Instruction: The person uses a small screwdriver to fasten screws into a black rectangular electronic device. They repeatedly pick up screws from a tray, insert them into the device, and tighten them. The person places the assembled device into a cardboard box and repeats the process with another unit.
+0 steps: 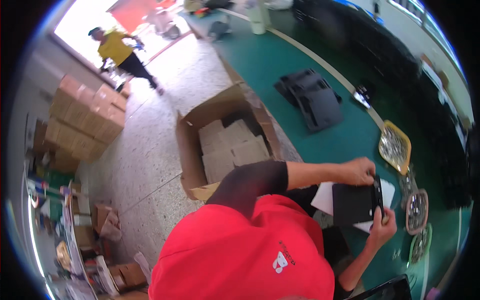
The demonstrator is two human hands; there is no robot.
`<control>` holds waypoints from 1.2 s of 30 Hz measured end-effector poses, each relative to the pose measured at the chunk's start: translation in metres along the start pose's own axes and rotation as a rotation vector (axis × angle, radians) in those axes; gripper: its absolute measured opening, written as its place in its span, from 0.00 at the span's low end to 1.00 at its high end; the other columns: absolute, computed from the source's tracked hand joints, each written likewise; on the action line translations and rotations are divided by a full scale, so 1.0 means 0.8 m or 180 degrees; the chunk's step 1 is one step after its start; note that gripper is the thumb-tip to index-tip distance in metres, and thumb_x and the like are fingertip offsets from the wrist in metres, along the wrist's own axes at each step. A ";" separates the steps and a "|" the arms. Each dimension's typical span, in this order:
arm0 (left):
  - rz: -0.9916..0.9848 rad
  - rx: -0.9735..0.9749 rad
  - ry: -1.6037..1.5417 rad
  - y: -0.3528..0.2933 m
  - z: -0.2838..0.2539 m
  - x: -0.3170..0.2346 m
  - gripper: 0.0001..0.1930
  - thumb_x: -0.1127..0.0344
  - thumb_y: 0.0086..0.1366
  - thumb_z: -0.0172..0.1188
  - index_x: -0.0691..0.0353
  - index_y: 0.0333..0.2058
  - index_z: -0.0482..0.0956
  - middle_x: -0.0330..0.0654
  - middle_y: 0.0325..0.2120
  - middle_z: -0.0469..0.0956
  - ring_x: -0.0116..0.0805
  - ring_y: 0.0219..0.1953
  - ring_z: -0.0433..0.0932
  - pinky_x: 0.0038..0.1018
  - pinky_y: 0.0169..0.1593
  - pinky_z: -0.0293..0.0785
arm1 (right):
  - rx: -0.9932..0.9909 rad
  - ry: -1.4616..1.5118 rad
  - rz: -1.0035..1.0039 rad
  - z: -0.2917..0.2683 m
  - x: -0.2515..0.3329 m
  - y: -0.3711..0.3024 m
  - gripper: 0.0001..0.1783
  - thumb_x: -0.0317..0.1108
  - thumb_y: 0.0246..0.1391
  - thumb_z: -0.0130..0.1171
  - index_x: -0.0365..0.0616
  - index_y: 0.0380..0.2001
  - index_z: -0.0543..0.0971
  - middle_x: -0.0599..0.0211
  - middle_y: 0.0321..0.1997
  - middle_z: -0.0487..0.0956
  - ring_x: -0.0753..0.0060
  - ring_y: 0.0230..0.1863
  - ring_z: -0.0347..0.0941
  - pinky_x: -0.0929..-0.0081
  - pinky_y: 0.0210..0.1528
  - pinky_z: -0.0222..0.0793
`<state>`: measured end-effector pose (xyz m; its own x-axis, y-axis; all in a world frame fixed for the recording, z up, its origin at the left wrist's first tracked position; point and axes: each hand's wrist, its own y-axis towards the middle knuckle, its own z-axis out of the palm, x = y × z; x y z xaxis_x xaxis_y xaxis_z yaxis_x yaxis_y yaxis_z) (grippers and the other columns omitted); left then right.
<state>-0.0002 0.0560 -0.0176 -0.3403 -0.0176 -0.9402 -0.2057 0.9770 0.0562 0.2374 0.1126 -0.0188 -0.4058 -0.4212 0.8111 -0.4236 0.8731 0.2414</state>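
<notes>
On the green table, both hands grip a flat black panel (352,205), which has a thicker black bar along its far edge. My left hand (361,171) is closed around one end of that bar. At the other end, my right hand (382,227) pinches the bar between thumb and fingers. A white sheet (322,198) lies under the panel, its corners sticking out. Past the bar are trays of small shiny metal parts, rimmed in yellow (408,157), pink (425,202) and green (427,250).
Several dark grey plastic parts (320,102) are piled farther along the table. An open cardboard box (192,162) holding cardboard pieces stands beside my left arm. Stacked cartons (82,120) and a cluttered shelf (70,225) line the left side. A person in yellow (120,50) is near the doorway.
</notes>
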 end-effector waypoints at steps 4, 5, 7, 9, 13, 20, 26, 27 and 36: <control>0.0040 -0.0223 -0.0185 -0.005 0.002 -0.025 0.14 0.64 0.53 0.62 0.69 0.36 0.80 0.45 0.28 0.78 0.31 0.30 0.76 0.27 0.36 0.74 | 0.0316 -0.0103 -0.0237 -0.017 0.043 0.014 0.10 0.31 0.54 0.61 0.34 0.35 0.78 0.62 0.25 0.77 0.78 0.26 0.70 0.76 0.29 0.67; -0.0320 -0.0184 -0.0455 -0.002 0.004 -0.024 0.13 0.66 0.54 0.61 0.69 0.36 0.79 0.42 0.28 0.78 0.28 0.30 0.76 0.25 0.36 0.74 | 0.0260 0.0160 0.0040 -0.022 0.051 0.011 0.11 0.31 0.56 0.59 0.35 0.38 0.77 0.58 0.29 0.77 0.72 0.28 0.73 0.73 0.32 0.68; -0.0760 -0.0023 -0.0495 0.003 0.005 -0.025 0.12 0.66 0.56 0.62 0.67 0.37 0.79 0.40 0.28 0.78 0.25 0.31 0.76 0.23 0.34 0.73 | 0.0167 -0.0496 -0.0649 -0.035 0.065 0.013 0.09 0.28 0.57 0.55 0.39 0.41 0.77 0.57 0.35 0.77 0.59 0.34 0.76 0.68 0.36 0.70; -0.0892 0.0024 -0.0404 -0.001 -0.004 -0.021 0.11 0.66 0.58 0.61 0.66 0.37 0.77 0.40 0.28 0.78 0.24 0.30 0.76 0.22 0.32 0.73 | 0.0321 -0.0632 -0.0856 -0.033 0.088 0.009 0.08 0.28 0.55 0.56 0.46 0.38 0.80 0.62 0.33 0.76 0.57 0.29 0.76 0.67 0.31 0.71; -0.1315 0.0448 -0.0875 -0.002 -0.005 -0.001 0.10 0.67 0.62 0.59 0.65 0.39 0.75 0.40 0.28 0.79 0.23 0.27 0.77 0.20 0.30 0.73 | 0.0648 -0.1386 -0.1127 -0.022 0.093 0.000 0.09 0.27 0.53 0.58 0.46 0.38 0.81 0.66 0.32 0.76 0.63 0.24 0.75 0.71 0.26 0.69; -0.1519 0.0589 -0.1119 0.001 -0.001 -0.005 0.11 0.67 0.63 0.58 0.67 0.41 0.75 0.40 0.28 0.79 0.23 0.27 0.77 0.20 0.30 0.74 | 0.0819 -0.1843 -0.0858 0.002 0.075 0.000 0.05 0.29 0.49 0.55 0.47 0.30 0.79 0.63 0.30 0.74 0.61 0.25 0.77 0.66 0.25 0.71; -0.1463 0.0425 -0.0854 0.003 0.002 -0.003 0.14 0.63 0.60 0.58 0.70 0.39 0.77 0.42 0.27 0.79 0.25 0.26 0.76 0.21 0.30 0.72 | 0.0771 -0.1720 -0.0838 0.016 0.062 0.006 0.02 0.30 0.49 0.54 0.46 0.25 0.76 0.61 0.29 0.72 0.60 0.25 0.78 0.65 0.25 0.71; -0.1479 0.0421 -0.0809 0.003 0.003 -0.005 0.14 0.63 0.60 0.58 0.70 0.38 0.78 0.42 0.27 0.79 0.25 0.26 0.76 0.21 0.30 0.72 | 0.0741 -0.1696 -0.0842 0.018 0.061 0.007 0.02 0.30 0.49 0.54 0.46 0.25 0.75 0.62 0.29 0.72 0.60 0.25 0.78 0.65 0.25 0.71; -0.1540 0.0366 -0.0687 0.005 0.005 -0.012 0.13 0.63 0.60 0.58 0.69 0.38 0.78 0.41 0.25 0.79 0.23 0.26 0.75 0.20 0.30 0.71 | 0.0710 -0.1560 -0.0912 0.024 0.055 0.012 0.04 0.32 0.50 0.55 0.47 0.24 0.75 0.63 0.29 0.71 0.61 0.24 0.77 0.66 0.24 0.72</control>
<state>0.0059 0.0609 -0.0094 -0.0330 -0.4389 -0.8979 -0.1863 0.8854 -0.4259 0.1998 0.0976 0.0091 -0.5537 -0.7420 0.3780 -0.7090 0.6581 0.2533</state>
